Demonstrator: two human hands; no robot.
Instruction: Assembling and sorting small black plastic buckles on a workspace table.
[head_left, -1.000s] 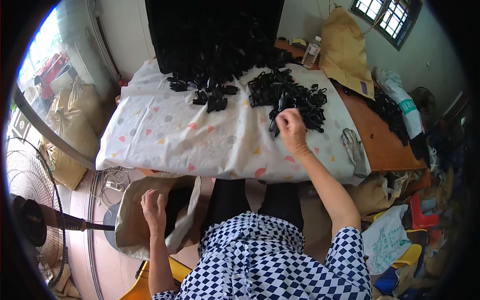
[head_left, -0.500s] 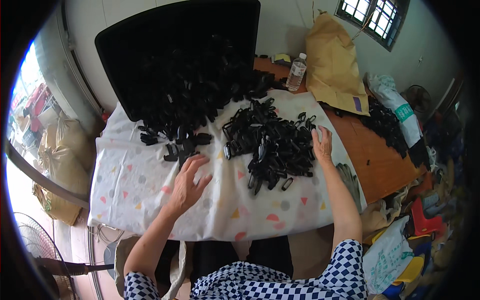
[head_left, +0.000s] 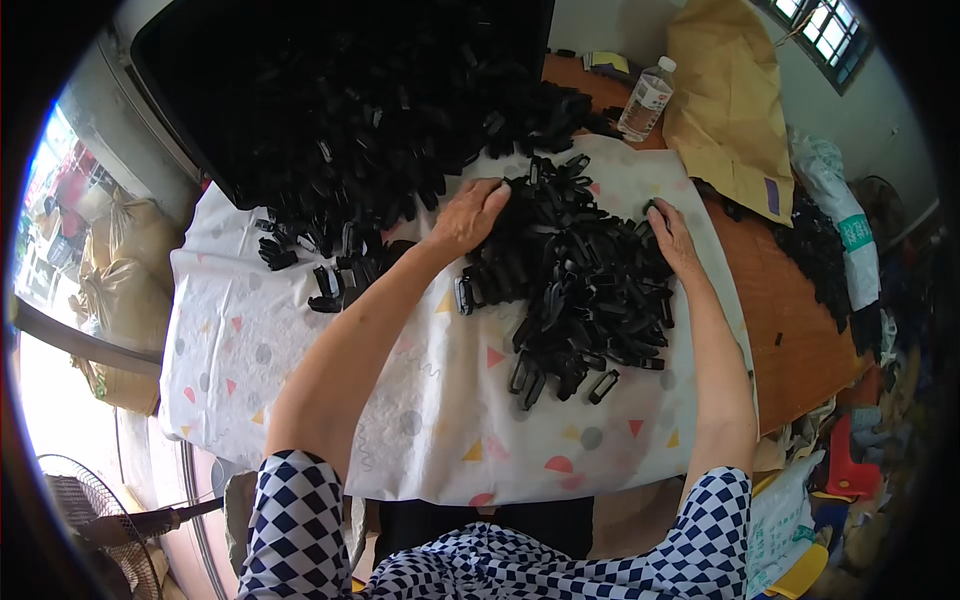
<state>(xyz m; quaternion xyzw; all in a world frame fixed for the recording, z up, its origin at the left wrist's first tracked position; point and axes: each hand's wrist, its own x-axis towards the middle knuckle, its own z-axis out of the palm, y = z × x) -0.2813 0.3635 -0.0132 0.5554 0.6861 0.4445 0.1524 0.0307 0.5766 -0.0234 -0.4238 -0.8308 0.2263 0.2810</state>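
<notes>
A loose pile of small black plastic buckle-like pieces (head_left: 595, 285) lies on a white cloth (head_left: 400, 440) printed with coloured shapes. My left hand (head_left: 470, 217) rests against the pile's far left side, palm turned toward it and fingers outstretched; some fingertips are hidden. At the right edge, my right hand (head_left: 675, 238) has its fingers extended and touching the outermost pieces. Neither hand shows a clear grip on a piece. Behind my left hand, a larger heap of the same black pieces (head_left: 350, 180) spills from a big black tub (head_left: 180, 110) lying on its side.
A clear plastic bottle (head_left: 647, 100) and a brown paper sack (head_left: 725, 110) stand at the back right on the wooden table (head_left: 780, 330). More dark pieces (head_left: 815, 270) lie beside a white plastic bag (head_left: 835, 210). A fan (head_left: 95, 520) is at the lower left.
My left hand has moved from the cloth's front left, away from me and rightward, to the pile's far left side. My right hand stays at the right edge. The view has shifted.
</notes>
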